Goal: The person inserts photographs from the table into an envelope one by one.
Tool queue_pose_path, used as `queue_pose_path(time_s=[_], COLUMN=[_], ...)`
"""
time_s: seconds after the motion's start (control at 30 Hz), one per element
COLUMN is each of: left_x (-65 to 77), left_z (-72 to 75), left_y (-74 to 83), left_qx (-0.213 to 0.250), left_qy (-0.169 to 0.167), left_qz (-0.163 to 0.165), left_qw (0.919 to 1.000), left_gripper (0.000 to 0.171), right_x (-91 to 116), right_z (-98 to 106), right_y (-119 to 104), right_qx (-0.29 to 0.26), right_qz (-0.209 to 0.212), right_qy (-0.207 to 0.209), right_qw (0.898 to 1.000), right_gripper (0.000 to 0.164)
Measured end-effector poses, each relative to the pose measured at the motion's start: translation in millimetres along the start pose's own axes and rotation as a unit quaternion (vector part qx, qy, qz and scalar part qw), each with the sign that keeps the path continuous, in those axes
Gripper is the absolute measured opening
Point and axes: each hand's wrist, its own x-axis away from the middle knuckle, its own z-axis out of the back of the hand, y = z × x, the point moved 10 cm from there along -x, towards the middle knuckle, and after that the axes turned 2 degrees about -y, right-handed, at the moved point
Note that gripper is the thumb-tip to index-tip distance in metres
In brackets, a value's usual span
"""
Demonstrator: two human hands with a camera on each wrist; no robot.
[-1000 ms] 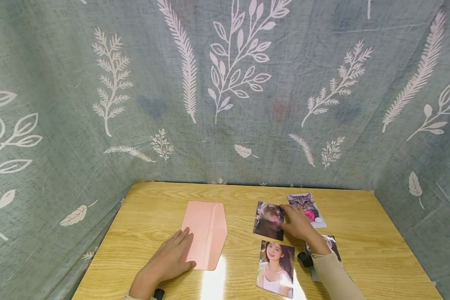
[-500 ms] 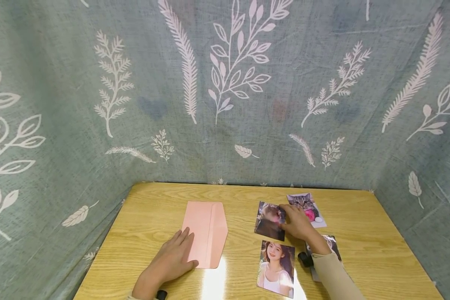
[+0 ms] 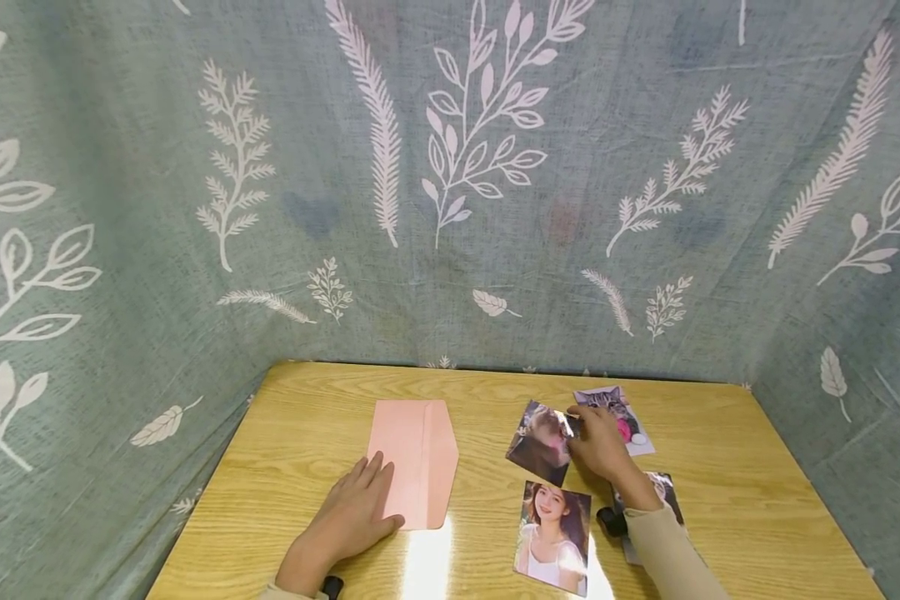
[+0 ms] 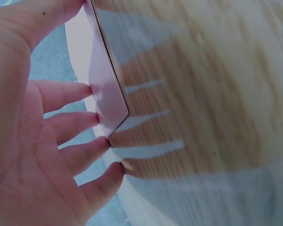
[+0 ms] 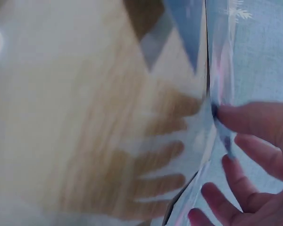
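A pink envelope lies on the wooden table with its pointed flap spread toward the right. My left hand rests on its lower left part, fingers straight; in the left wrist view the fingertips touch the envelope. My right hand pinches the right edge of a dark, glossy photo, which sits at a slant. In the right wrist view, the thumb is against the photo's near side, and the index finger is partly hidden behind it.
Below the held photo lies a photo of a person in a white top. A cat photo lies behind my right hand, partly covered. Another photo shows beneath the right forearm. A leaf-patterned cloth hangs around the table.
The dark photo has turned clockwise in the head view, and my right fingers have closed on its right edge. My left hand has stayed on the envelope, shifting only slightly.
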Motion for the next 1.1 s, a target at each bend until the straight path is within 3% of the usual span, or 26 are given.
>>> queue_pose_path(time_s=[0.23,0.43,0.5,0.7,0.97,1.1], left_x=[1.0,2.0,2.4,2.9,2.3,2.8], left_z=[0.4,1.0,1.3,2.0,2.7,2.7], left_y=[0.8,-0.1,-0.3,-0.6,-0.9,-0.9], left_qx=[0.007,0.011,0.012,0.010,0.018,0.026], left_qy=[0.002,0.003,0.003,0.005,0.008,0.009], left_qz=[-0.001,0.000,0.000,-0.002,-0.009,-0.012], left_qw=[1.0000,0.9999,0.9999,0.9999,0.9998,0.9995], left_gripper=[0.082,0.082,0.082,0.082,0.081,0.080], right_x=[-2,3,4,6,0,-4], right_z=[8,7,4,-2,-2,-4], right_y=[12,26,30,28,13,4], right_qx=[-0.069,-0.132,-0.179,-0.328,-0.409,-0.434], right_qz=[-0.052,-0.122,-0.146,-0.185,-0.188,-0.188], right_qy=[0.009,-0.003,-0.012,-0.028,-0.036,-0.041], right_qw=[0.996,0.984,0.973,0.926,0.892,0.880], right_gripper=[0.028,0.021,0.021,0.028,0.034,0.035])
